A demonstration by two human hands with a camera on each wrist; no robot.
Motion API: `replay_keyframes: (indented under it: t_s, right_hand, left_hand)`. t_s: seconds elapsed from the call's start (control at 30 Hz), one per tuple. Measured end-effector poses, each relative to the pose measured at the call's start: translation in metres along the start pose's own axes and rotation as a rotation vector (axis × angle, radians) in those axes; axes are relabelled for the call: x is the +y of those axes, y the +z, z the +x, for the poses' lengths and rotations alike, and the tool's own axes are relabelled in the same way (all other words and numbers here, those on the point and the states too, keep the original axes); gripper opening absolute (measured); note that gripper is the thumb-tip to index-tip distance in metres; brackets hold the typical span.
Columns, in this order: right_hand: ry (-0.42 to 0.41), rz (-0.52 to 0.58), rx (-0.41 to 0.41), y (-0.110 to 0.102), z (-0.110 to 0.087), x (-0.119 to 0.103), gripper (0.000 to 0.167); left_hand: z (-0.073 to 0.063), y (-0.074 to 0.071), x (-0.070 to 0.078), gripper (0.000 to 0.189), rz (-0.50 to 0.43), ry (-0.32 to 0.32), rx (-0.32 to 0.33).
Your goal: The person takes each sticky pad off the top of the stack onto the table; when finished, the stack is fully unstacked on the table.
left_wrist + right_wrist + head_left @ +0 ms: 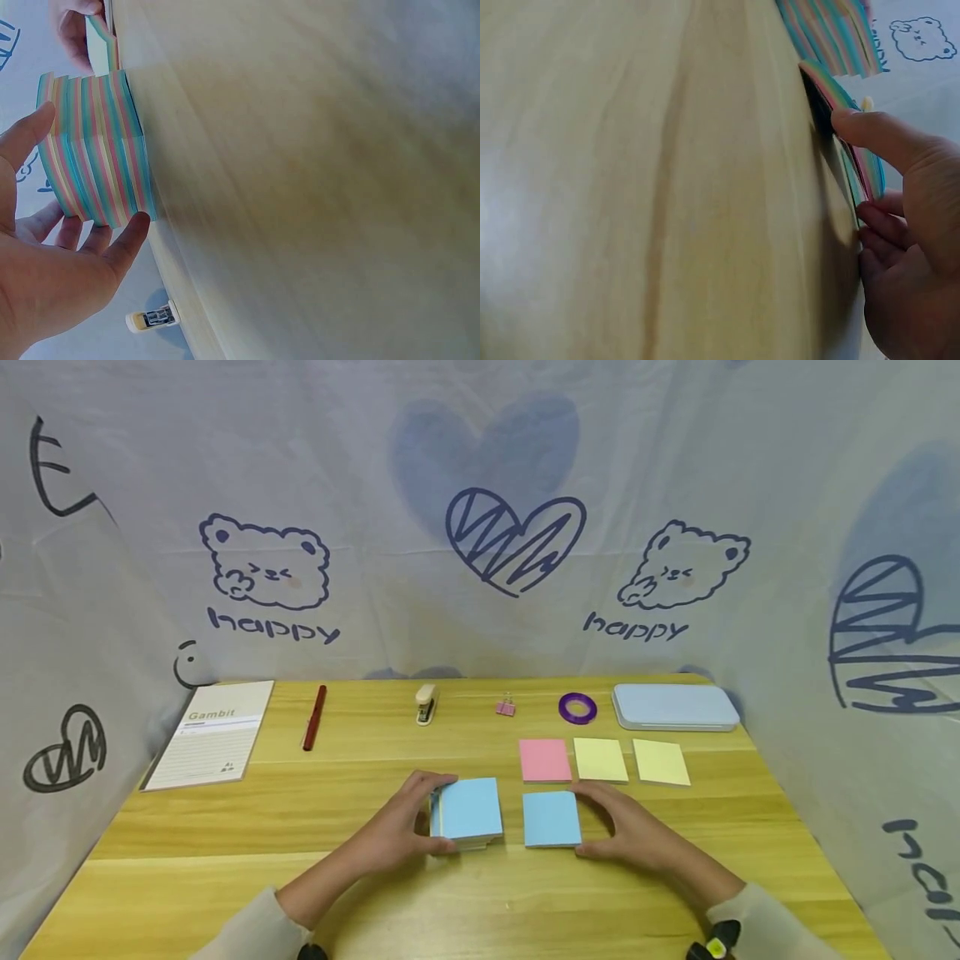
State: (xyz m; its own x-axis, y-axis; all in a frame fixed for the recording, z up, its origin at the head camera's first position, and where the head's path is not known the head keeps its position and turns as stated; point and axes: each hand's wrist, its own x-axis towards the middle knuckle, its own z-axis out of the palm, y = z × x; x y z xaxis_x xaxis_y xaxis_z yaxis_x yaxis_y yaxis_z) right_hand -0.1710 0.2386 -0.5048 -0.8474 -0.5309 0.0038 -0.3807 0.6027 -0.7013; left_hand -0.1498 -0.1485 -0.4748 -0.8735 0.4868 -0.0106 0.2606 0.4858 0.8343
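A thick stack of sticky note pads (471,808) with a blue top is held by my left hand (401,827), thumb on the near side and fingers along the far side. Its layered blue, pink and yellow edges (94,154) show in the left wrist view, some pads jutting out unevenly. To the right, my right hand (637,827) holds a thinner blue-topped sticky note pad (551,819) by its near and far edges. The right wrist view shows the thumb (855,124) against this pad's coloured edge. A narrow gap separates the two blue tops.
Behind the right hand lie a pink sticky note pad (545,761) and two yellow pads (601,760). Along the back are a notepad (217,735), red pen (315,718), stapler (426,704), pink binder clip (506,706), purple tape roll (565,714) and pale blue case (675,707).
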Motion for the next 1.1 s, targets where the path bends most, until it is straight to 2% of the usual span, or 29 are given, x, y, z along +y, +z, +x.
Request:
replay_keyframes:
  t_s: [0.3, 0.67, 0.9, 1.1]
  right_hand:
    - [-0.028, -0.048, -0.041, 0.001, -0.002, 0.003, 0.090]
    - [-0.021, -0.049, -0.049, 0.003, -0.002, 0.005, 0.092]
    - [0.001, -0.043, -0.049, -0.003, -0.001, -0.003, 0.099]
    - [-0.070, -0.069, -0.026, -0.006, 0.006, -0.021, 0.094]
  left_hand:
    - [0.001, 0.000, 0.001, 0.085, -0.017, -0.001, -0.011]
    - [0.001, -0.001, 0.000, 0.085, -0.028, 0.010, -0.028]
    - [0.001, -0.001, 0.001, 0.086, -0.037, -0.001, -0.016]
    - [0.000, 0.001, -0.001, 0.091, -0.008, 0.011, -0.015]
